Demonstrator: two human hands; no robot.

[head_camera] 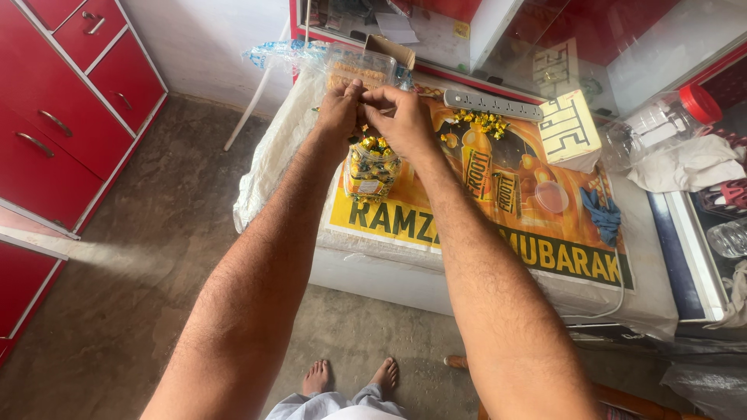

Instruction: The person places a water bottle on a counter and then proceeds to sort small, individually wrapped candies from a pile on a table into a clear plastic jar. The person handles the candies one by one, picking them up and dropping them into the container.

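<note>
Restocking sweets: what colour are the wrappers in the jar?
Yellow and green wrappers in the clear jar, head view.

A clear glossy plastic jar (372, 167) holds sweets in shiny foil-like wrappers; beneath the jar lies a smooth, glossy printed poster (498, 225). Right of the jar sits a matt grey plastic power strip (492, 105); left of it, glossy red cabinets (62, 101) with metal handles above a rough, dull floor (156, 257)

Poster-covered table (373, 253) carries candy jar (371, 171), power strip (492, 105), box (569, 128).
</note>
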